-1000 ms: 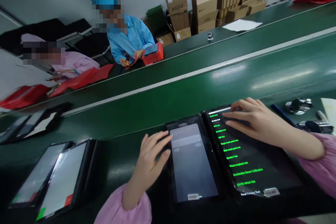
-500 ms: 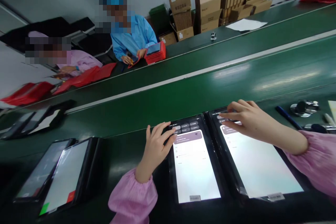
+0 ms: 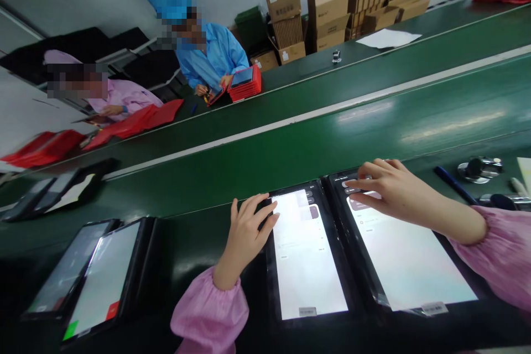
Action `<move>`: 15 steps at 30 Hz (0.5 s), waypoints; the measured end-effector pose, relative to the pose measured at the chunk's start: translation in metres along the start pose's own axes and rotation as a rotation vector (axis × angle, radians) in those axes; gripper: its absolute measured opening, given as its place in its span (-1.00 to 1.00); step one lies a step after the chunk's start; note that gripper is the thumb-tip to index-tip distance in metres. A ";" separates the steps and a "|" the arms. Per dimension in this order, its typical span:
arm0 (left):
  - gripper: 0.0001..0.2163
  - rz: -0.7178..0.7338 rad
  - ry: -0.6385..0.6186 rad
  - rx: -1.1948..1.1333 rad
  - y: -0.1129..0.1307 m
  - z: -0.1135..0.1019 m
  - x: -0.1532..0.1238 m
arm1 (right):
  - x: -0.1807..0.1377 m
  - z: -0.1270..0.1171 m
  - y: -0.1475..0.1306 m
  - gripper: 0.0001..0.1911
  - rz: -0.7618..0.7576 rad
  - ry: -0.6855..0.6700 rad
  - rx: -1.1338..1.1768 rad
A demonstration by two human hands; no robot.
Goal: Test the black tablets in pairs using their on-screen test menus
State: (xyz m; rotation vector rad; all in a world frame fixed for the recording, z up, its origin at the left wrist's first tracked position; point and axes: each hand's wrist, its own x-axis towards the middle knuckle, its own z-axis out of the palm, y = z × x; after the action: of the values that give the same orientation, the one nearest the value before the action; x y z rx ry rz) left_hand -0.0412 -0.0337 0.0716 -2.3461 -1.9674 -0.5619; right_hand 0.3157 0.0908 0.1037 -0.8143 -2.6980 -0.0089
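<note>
The left tablet (image 3: 311,265) and the right tablet (image 3: 418,265) lay just beside each other, face up, on the green surface (image 3: 194,238). My left grip (image 3: 248,227) was wide and empty, fingers spread over the far left corner of the left tablet. My right grip (image 3: 392,188) was narrower, fingers bent, also holding nothing, above the far end of the right tablet. Whether any fingertip pressed down I could not tell.

I judged each tablet stiff, flat and fairly light, with a face likely slick under bare fingers and easy to crack if dropped. The sound place to take hold seemed the dark rim (image 3: 338,254) along both long sides, thumb against one and fingers against the other, clear of the lit screens (image 3: 315,282).

Both long axes ran away from me, the far ends leaning left, the right tablet's more strongly from where I looked. Their tops, with small buttons (image 3: 309,200) showing, pointed away; a label (image 3: 307,311) sat at each near end.
</note>
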 end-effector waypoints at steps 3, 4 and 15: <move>-0.67 -0.017 0.044 -0.027 0.003 0.000 -0.001 | 0.000 0.000 0.000 -0.41 -0.005 0.009 -0.004; -0.66 -0.017 0.060 -0.038 0.005 -0.001 -0.001 | -0.001 0.000 0.000 -0.41 -0.007 0.011 -0.003; -0.61 0.088 -0.129 -0.074 0.045 0.000 0.037 | -0.002 0.007 -0.001 -0.49 0.000 0.043 -0.011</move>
State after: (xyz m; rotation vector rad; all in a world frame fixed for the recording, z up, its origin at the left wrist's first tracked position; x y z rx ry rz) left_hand 0.0067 -0.0075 0.0921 -2.5599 -1.9121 -0.4984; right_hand 0.3146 0.0900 0.0967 -0.8081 -2.6599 -0.0412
